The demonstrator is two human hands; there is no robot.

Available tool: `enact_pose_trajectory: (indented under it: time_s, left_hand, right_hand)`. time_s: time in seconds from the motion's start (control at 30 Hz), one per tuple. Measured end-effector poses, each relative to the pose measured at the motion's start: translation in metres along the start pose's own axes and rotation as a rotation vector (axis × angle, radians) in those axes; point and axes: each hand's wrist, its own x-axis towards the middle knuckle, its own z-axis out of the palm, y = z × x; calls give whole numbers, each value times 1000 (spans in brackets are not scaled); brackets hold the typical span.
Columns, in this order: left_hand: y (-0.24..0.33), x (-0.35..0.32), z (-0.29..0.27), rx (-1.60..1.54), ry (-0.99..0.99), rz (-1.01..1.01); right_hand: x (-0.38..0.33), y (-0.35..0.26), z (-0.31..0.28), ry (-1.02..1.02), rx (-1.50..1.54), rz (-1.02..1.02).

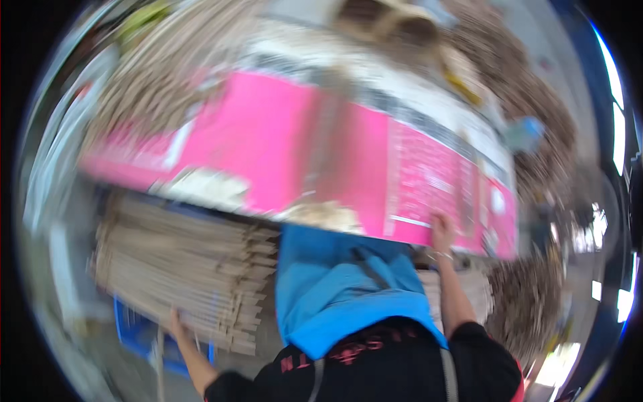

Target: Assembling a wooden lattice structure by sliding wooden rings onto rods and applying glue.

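The whole picture is smeared by motion. My left hand (177, 326) is down at the lower left, against the near side of a stack of flat brown cardboard pieces (181, 261). Its fingers are too blurred to show whether they grip any of it. At the near edge of a table with a worn pink cover (268, 141), my right hand (441, 236) touches the edge, with a bracelet at its wrist. Blur hides how its fingers lie. A blue apron (341, 288) hangs over my front, between both arms.
Under the cardboard stack stands a blue crate (130, 331). More cardboard pieces (161, 60) lie on the table's far left. Brown piles (516, 87) rise beyond its right side, near a blurred light-blue object (524, 134). Brown rolls or tubes (408, 33) sit at the far edge.
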Motion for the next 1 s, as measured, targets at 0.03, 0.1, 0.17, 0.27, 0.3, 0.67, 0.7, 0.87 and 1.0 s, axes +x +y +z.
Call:
enact_pose_trajectory:
  time_s: [0.03, 0.1, 0.17, 0.27, 0.3, 0.67, 0.7, 0.87, 1.0]
  left_hand:
    - [10, 7, 5, 223, 83, 188]
    - [7, 7, 17, 279, 548, 132]
    - [11, 5, 20, 460, 638, 33]
    - [25, 4, 21, 454, 582, 66]
    - [22, 3, 26, 694, 776, 84]
    - [58, 7, 77, 926, 611, 32]
    - [66, 5, 83, 951, 568, 25]
    - [79, -36, 194, 1077, 574, 604]
    - [78, -104, 366, 1112, 99, 1160]
  right_hand:
    - [2, -14, -4, 18, -213, -2]
    - [-1, -44, -12, 56, -78, 126]
    - [1, -67, -28, 140, -209, 156]
    - [8, -58, -72, 324, -428, 124]
    - [7, -44, -92, 384, -464, 178]
    - [-8, 124, -232, 270, -577, 401]
    - [-5, 122, -234, 256, -639, 439]
    - [12, 60, -221, 447, -352, 421]
    - [33, 25, -163, 221, -393, 58]
